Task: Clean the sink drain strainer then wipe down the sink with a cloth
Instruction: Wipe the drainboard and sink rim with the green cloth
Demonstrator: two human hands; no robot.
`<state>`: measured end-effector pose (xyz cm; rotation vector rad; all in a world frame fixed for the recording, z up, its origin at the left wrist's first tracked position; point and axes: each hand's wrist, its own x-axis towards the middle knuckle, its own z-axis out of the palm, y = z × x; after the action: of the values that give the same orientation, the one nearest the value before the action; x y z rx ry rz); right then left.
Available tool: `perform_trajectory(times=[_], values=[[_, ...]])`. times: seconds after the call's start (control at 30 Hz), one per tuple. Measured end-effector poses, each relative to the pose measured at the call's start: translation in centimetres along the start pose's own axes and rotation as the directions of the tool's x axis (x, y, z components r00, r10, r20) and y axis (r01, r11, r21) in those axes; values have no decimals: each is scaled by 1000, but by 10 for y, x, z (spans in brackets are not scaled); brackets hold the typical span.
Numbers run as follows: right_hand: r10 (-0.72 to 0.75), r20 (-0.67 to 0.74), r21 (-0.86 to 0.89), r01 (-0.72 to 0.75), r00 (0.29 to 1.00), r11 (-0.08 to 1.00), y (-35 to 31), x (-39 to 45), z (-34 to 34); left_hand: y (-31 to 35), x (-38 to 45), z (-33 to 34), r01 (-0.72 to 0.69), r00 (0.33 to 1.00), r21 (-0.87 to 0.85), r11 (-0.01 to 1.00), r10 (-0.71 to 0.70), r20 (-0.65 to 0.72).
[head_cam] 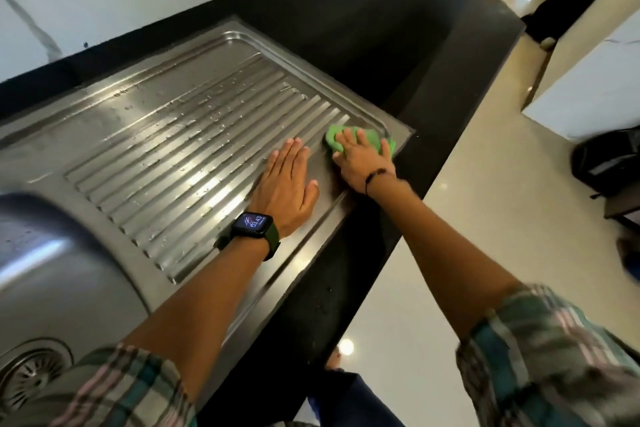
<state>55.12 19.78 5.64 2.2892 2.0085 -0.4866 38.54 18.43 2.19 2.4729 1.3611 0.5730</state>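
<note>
right hand (360,163) fingers spread, pressing crumpled green cloth (337,140) at far corner of ribbed stainless steel drainboard (180,135). left hand (285,184) flat, open, just beside cloth.

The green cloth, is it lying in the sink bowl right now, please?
No, the green cloth is pressed under the right hand on the ribbed steel drainboard's far corner.
</note>
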Motion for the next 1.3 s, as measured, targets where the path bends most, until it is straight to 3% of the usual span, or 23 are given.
perform_trajectory(times=[0.17,0.43,0.57,0.77,1.0,1.3], values=[[-84,-105,-42,80,991,996,-10,-79,34,-2,-2,2,-52,998,20,998,51,44],[120,-86,36,-117,989,992,41,5,-2,-5,-8,-1,2,1000,1,1000,-2,26],[49,-31,38,-48,998,998,58,27,-16,-4,-5,0,12,999,-10,1000,-11,37],[-87,-72,194,100,994,976,64,-27,7,-5,-5,3,22,1000,-12,1000,-22,20],[-189,-60,-6,189,980,982,73,1,5,-4,-1,8,14,998,33,999,-16,55],[-368,-7,-241,356,930,903,64,102,-17,1,5,3,173,980,35,984,-176,92]])
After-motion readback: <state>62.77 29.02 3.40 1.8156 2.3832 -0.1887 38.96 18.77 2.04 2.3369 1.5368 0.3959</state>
